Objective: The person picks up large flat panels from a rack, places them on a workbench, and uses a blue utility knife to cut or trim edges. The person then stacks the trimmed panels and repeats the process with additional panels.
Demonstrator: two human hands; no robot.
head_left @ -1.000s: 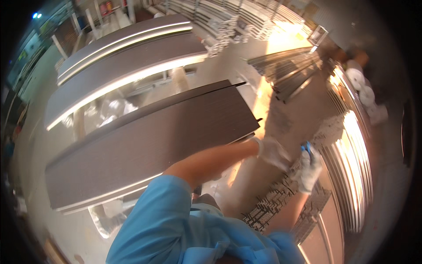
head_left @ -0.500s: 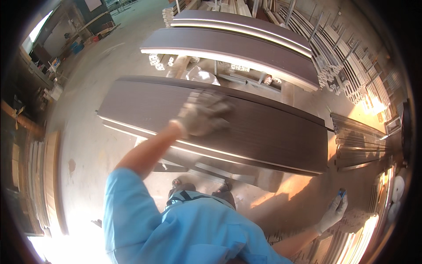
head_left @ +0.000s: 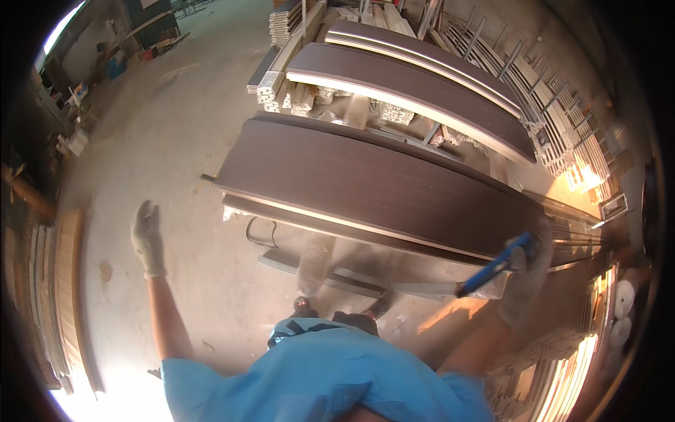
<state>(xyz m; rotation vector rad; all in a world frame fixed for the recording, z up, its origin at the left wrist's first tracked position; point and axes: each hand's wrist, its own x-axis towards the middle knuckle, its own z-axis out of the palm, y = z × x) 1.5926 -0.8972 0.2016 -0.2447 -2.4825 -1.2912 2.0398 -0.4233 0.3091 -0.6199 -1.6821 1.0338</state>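
The left hand (head_left: 147, 238), in a pale work glove, is raised out to the left with its arm bare below a blue short sleeve, fingers extended and loosely together, holding nothing. The right hand (head_left: 526, 278), also gloved, reaches forward on the right side, its fingers curled closed around a slim blue tool (head_left: 496, 266).

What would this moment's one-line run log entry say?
left hand: open, empty | right hand: grips blue tool | dark panel: lying flat
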